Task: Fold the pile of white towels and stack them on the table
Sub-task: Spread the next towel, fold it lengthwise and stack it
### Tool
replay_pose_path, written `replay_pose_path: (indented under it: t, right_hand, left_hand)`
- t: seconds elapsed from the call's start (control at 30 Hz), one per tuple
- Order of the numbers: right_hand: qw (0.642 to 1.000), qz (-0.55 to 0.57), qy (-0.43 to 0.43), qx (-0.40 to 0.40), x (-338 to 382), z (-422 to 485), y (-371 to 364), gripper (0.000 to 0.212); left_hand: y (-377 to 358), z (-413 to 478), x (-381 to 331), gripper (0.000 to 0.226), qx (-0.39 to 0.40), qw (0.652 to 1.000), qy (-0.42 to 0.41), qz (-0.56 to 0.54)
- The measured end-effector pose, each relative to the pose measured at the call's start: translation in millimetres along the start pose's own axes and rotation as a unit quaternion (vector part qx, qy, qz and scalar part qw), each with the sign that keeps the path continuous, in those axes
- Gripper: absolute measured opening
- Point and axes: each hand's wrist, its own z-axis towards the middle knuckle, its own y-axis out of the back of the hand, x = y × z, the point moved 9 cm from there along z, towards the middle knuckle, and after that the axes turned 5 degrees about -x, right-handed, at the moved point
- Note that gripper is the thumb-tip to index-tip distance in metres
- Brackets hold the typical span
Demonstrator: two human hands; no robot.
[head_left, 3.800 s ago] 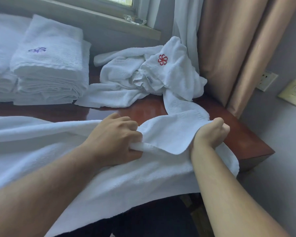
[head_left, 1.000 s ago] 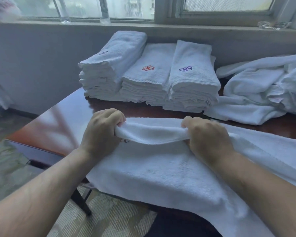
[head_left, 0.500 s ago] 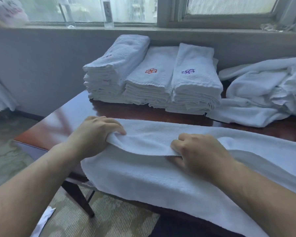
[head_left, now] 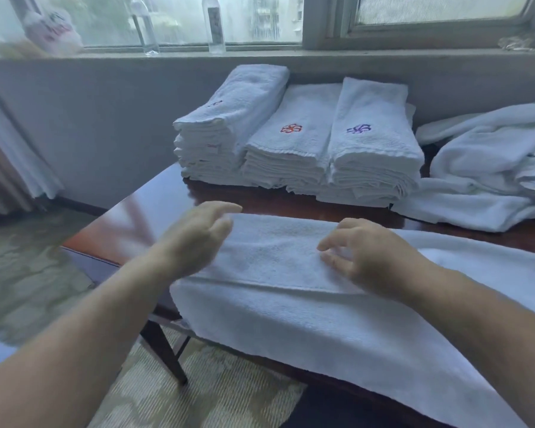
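Observation:
A long white towel (head_left: 291, 319) lies across the near edge of the dark wooden table (head_left: 161, 199), folded lengthwise, its lower part hanging over the edge. My left hand (head_left: 198, 239) hovers over the towel's left end, fingers apart and blurred. My right hand (head_left: 365, 257) rests just above the folded layer, fingers spread and holding nothing. Three stacks of folded white towels (head_left: 297, 143) stand at the back of the table. A pile of unfolded white towels (head_left: 488, 174) lies at the back right.
A grey wall and window sill (head_left: 260, 54) run behind the table, with two clear bottles (head_left: 213, 23) and a plastic bag (head_left: 53, 32) on the sill. Curtain (head_left: 10, 149) hangs at the left. Patterned carpet (head_left: 198, 390) lies below the table's left edge.
Both hands have let go of the towel's folded edge, which now lies flat on the lower layer. The hands have lifted slightly with the fingers opened.

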Motion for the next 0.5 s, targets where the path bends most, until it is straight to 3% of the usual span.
replay_pose_path:
  t: [0.07, 0.13, 0.27, 0.37, 0.5]
  right_hand:
    - [0.999, -0.027, -0.008, 0.026, -2, 1, -14, 0.044]
    - [0.995, -0.049, -0.024, 0.086, -7, -3, -35, 0.062]
    - [0.993, -0.053, -0.043, 0.098, -9, -1, -44, 0.070]
    - [0.998, -0.012, -0.001, 0.059, 7, 0, -30, 0.075]
    - [0.992, -0.022, 0.108, 0.054, 31, -11, -24, 0.062]
  left_hand:
    - [-33, 3, 1, 0.051, 0.020, 0.989, -0.004, 0.148]
    - [-57, 9, 9, 0.059, 0.058, 0.976, 0.003, 0.208]
    - [-49, 30, 11, 0.055, -0.004, 0.985, -0.005, 0.175]
    - [-19, 34, 29, 0.061, -0.114, 0.970, 0.105, 0.187]
    - [-10, 38, 55, 0.079, -0.094, 0.963, 0.198, 0.156]
